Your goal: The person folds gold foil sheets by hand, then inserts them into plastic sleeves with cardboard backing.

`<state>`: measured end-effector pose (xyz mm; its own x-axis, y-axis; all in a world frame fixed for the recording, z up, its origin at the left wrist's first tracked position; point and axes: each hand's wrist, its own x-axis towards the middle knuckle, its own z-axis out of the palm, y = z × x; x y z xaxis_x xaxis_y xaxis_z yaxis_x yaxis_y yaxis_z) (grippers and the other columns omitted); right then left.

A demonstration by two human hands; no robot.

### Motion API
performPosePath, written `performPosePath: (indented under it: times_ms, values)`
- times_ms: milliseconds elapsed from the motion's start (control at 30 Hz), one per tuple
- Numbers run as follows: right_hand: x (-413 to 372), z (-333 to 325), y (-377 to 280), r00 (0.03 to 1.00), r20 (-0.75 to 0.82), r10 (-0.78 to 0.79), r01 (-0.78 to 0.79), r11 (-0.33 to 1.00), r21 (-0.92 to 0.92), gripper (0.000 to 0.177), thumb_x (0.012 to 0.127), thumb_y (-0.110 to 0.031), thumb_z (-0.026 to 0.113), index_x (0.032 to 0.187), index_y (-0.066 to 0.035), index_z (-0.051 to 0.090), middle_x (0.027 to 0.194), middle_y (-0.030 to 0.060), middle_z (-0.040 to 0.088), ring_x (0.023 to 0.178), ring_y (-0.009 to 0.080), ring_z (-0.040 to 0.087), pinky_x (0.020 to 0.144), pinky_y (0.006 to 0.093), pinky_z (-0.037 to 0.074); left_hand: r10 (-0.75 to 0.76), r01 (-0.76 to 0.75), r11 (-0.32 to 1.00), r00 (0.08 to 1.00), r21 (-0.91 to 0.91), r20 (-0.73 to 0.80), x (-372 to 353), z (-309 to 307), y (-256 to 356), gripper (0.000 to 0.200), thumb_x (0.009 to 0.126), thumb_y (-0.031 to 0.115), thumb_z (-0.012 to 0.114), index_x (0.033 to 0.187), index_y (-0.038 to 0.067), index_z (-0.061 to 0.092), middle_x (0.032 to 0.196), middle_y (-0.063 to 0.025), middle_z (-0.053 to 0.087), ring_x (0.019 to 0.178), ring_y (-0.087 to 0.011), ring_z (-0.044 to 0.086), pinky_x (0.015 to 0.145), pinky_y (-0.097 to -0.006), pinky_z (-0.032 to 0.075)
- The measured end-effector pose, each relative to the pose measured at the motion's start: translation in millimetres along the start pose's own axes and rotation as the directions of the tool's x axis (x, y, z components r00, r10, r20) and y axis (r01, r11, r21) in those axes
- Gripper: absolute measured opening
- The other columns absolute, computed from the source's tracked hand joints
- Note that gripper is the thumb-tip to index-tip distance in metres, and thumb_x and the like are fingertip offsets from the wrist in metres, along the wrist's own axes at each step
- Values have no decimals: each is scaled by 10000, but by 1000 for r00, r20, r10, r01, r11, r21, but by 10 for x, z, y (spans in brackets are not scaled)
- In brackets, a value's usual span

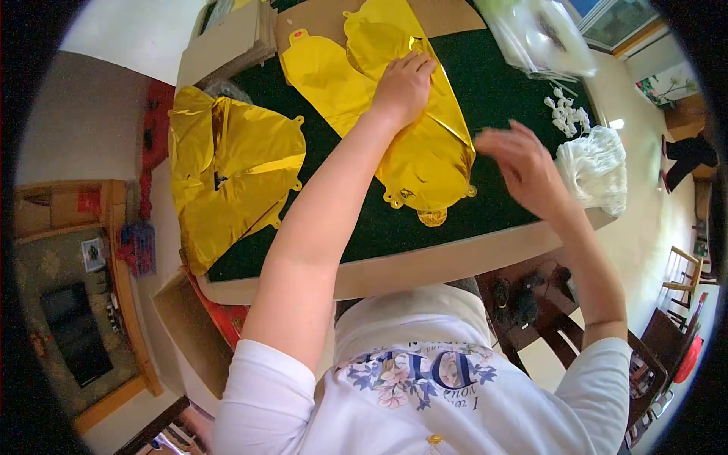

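Observation:
Flat gold foil balloons, uninflated, lie on the dark green tabletop. My left hand rests on the folded gold foil balloon in the middle, with the fingers laid over its surface. This balloon has small tabs and a round end piece toward me. Just off its right edge is my right hand, raised with loosely bent fingers, somewhat blurred, and nothing seen in it. Another gold foil sheet extends to the upper left under the middle one. A separate gold foil balloon lies at the left.
Cardboard pieces are stacked at the table's far left. Clear plastic bags lie at the far right. White knotted strings and a bundle of white plastic sit near the right edge. An open cardboard box stands below left.

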<state>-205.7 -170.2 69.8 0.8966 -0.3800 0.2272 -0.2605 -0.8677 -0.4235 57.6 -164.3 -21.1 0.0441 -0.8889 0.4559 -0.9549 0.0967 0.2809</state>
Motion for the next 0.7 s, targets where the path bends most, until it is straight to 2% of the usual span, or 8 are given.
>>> performPosePath:
  times_ms: [100, 200, 267, 367, 467, 567, 700]
  values:
    - [560, 200, 155, 973, -229, 10, -8, 1000, 8, 324, 832, 3, 508, 1121, -73, 633, 1166, 128, 638, 1152, 272, 568, 1062, 470, 355, 42, -41, 999, 998, 23, -44, -6, -29, 9, 322, 917, 140, 480, 1212, 51, 572, 1288, -132, 562, 1224, -311, 503, 1017, -431, 399]
    - [934, 552, 364, 951, -306, 43, -78, 991, -104, 318, 859, -48, 515, 1155, -79, 628, 1203, 108, 626, 1178, 264, 552, 1056, 446, 361, 63, -61, 998, 996, 29, -60, 3, -59, 19, 315, 920, 139, 475, 1206, 47, 570, 1281, -136, 564, 1213, -316, 507, 1012, -435, 402]
    - [968, 799, 547, 947, -321, 21, -68, 989, -134, 324, 862, -77, 530, 1172, -84, 624, 1228, 99, 614, 1198, 258, 538, 1056, 436, 362, 70, -67, 997, 994, 38, -79, 1, -6, -9, 307, 919, 135, 476, 1195, 43, 574, 1272, -137, 569, 1200, -314, 515, 1001, -440, 408]
    - [980, 832, 562, 946, -325, 13, -70, 984, -164, 320, 861, -117, 557, 1171, -82, 626, 1261, 91, 596, 1222, 251, 520, 1053, 425, 367, 51, -55, 996, 996, -63, -67, 38, -49, -14, 292, 885, 126, 515, 1149, 35, 601, 1224, -133, 589, 1141, -325, 542, 974, -458, 420]
    - [963, 835, 569, 947, -321, -7, -55, 982, -182, 315, 860, -120, 559, 1165, -76, 627, 1255, 90, 599, 1216, 251, 524, 1050, 429, 368, 113, -107, 990, 991, 94, -68, 129, -175, -25, 297, 844, 130, 554, 1125, 74, 634, 1191, -109, 597, 1117, -307, 540, 956, -454, 423]
    - [960, 838, 570, 949, -316, -5, -60, 979, -194, 309, 863, -126, 560, 1159, -72, 627, 1250, 89, 601, 1214, 253, 526, 1049, 430, 368, 174, -170, 965, 985, 198, -3, 159, -286, -7, 307, 821, 143, 575, 1116, 127, 659, 1163, -92, 595, 1112, -290, 522, 944, -432, 420]
    - [969, 837, 561, 952, -305, -8, -57, 978, -202, 308, 873, -130, 553, 1168, -76, 620, 1249, 89, 600, 1216, 250, 523, 1052, 430, 365, 132, -134, 960, 991, 244, 21, 191, -247, -29, 316, 822, 153, 576, 1125, 162, 665, 1142, -84, 591, 1110, -277, 507, 927, -414, 419]
